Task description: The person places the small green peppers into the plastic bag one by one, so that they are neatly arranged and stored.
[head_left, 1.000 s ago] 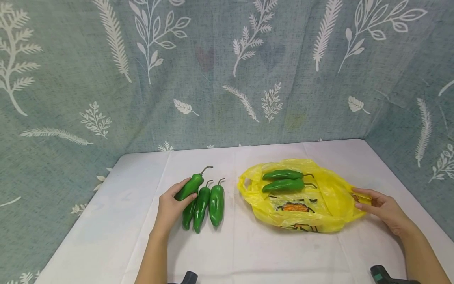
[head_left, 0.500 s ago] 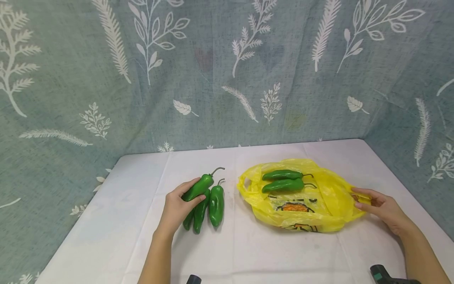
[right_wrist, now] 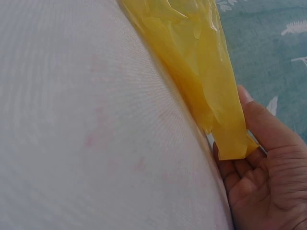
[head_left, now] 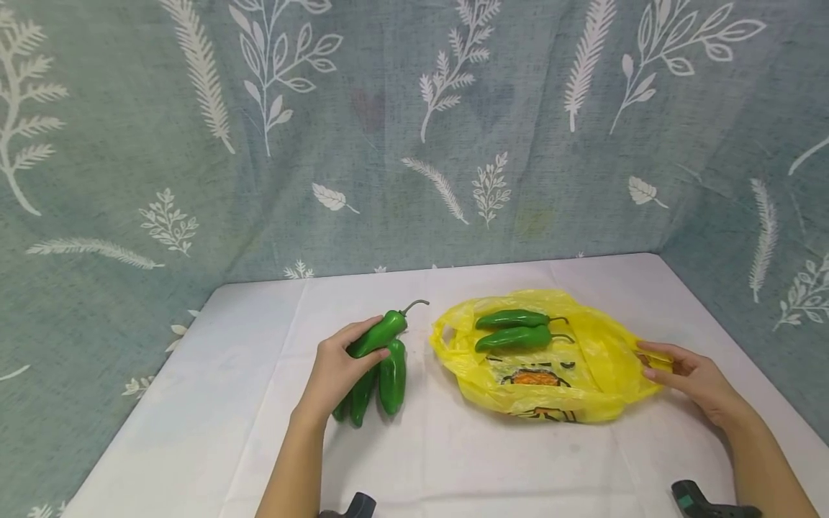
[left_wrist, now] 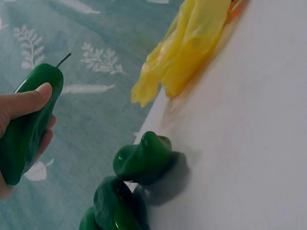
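Observation:
My left hand grips a green chili pepper, thumb on one side and fingers on the other, its curved stem pointing up and right. In the left wrist view this pepper is up off the table. Below the hand lie several more green peppers, partly hidden behind it. My right hand holds the right end of a yellow plastic bag; in the right wrist view the bag's handle runs between thumb and fingers. Two green peppers lie side by side on the bag.
A white cloth covers the table. Behind and at both sides hangs a blue-green curtain with white leaf prints. Dark camera mounts show at the lower edge near the wrists.
My left hand has moved right with the gripped pepper, passing over the other peppers toward the bag. The right hand and the bag have stayed in place.

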### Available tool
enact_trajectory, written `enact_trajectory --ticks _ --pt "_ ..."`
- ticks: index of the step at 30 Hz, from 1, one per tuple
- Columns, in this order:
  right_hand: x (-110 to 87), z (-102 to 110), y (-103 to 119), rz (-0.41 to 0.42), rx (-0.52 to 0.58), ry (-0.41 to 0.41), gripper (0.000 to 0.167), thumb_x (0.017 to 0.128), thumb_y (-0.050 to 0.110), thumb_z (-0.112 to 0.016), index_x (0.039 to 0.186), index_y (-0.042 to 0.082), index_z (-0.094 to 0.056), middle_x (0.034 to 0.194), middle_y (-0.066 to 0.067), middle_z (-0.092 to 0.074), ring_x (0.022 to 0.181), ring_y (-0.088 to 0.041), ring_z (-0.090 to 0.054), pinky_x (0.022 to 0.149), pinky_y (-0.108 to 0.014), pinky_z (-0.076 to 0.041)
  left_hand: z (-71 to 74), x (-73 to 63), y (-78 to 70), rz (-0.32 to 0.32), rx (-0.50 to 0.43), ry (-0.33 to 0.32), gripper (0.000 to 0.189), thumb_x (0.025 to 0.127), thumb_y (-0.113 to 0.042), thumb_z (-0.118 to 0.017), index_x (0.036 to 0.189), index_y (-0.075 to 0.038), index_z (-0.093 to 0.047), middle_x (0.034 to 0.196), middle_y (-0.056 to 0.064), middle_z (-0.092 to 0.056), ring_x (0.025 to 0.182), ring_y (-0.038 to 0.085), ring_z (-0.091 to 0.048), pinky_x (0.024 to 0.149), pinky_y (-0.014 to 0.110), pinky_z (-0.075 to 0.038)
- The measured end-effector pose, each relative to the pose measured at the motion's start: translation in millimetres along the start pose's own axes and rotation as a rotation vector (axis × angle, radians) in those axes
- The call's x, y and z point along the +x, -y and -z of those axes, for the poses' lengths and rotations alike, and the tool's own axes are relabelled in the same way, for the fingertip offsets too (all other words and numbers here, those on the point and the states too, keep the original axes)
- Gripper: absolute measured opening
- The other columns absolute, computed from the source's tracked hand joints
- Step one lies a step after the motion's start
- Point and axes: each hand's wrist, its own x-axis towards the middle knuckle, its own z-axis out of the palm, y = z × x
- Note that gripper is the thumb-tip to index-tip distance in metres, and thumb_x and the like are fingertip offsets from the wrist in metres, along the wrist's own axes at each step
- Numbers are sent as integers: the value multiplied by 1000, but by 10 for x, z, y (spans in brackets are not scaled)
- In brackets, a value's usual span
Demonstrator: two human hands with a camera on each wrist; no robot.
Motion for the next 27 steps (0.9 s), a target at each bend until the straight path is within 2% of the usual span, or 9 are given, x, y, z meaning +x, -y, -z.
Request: enact_trajectory --ticks 12,27 --pt "-29 0 5 33 50 -2 49 89 23 -67 134 8 -53 105 42 -47 97 22 -43 74 -1 -35 -155 139 -172 3 -41 49 52 78 -19 -78 127 -26 -61 124 -2 -62 109 21 -59 90 41 -51" --pt "-6 4 3 38 24 -9 51 89 25 -67 134 8 -52 106 41 -47 97 23 -42 74 0 -35 -528 258 -277 -140 -74 113 49 78 -17 -77 126 -19 -63 121 0 -64 106 18 -61 89 36 -51"
